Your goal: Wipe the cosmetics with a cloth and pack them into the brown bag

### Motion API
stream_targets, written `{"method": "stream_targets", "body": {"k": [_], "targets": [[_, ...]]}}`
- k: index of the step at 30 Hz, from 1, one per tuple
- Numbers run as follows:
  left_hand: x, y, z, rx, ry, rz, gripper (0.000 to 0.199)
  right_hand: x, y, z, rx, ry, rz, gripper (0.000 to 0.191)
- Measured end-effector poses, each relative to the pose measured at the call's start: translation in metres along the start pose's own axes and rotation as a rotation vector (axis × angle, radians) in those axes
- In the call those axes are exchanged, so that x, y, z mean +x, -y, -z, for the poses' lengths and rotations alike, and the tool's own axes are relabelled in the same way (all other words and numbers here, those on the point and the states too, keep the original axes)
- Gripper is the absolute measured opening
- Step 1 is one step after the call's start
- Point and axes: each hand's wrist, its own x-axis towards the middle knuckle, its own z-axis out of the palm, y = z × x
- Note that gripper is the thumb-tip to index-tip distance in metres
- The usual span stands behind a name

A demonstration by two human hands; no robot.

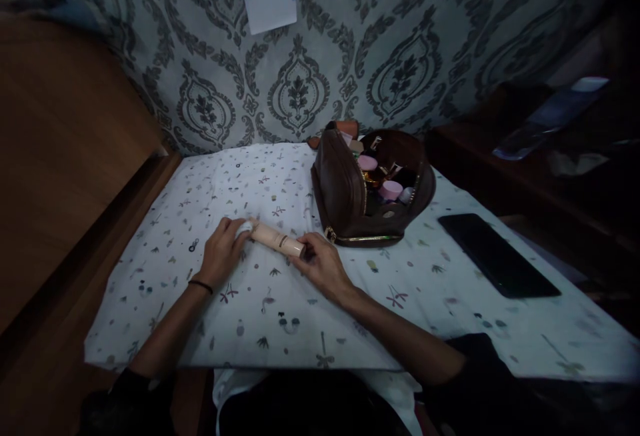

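A beige cosmetic tube (274,237) lies crosswise between my two hands, just above the patterned cloth. My left hand (223,249) has its fingers closed around a small white piece at the tube's left end; whether this is a cap or a wipe I cannot tell. At the other end, my right hand (323,266) pinches the tube between thumb and fingers. Just beyond the right hand stands a brown makeup bag (343,179), unzipped and gaping, with pink-lidded jars (391,190) and several other small cosmetics inside.
A black phone (497,255) lies on the white patterned cloth (270,336) to the right. Wallpaper with a white card (271,6) rises behind. A wooden panel (65,143) borders the left side; a clear bottle (550,119) is at the far right.
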Motion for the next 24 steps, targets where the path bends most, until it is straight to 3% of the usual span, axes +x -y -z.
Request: {"method": "stream_targets", "body": {"k": [5, 8, 19, 24], "targets": [[-0.02, -0.047, -0.014, -0.009, 0.051, -0.236, 0.036, -0.001, 0.003, -0.002, 0.204, 0.025, -0.101, 0.03], [-0.023, -0.057, -0.02, 0.068, 0.057, -0.266, 0.036, -0.001, 0.005, 0.0, 0.279, 0.056, -0.117, 0.03], [0.012, 0.0, 0.006, 0.053, -0.057, 0.054, 0.036, 0.003, 0.002, 0.006, 0.481, 0.162, -0.244, 0.037], [0.023, -0.003, 0.004, 0.006, -0.054, 0.087, 0.036, 0.005, -0.007, 0.0, 0.353, 0.081, -0.191, 0.042]]}}
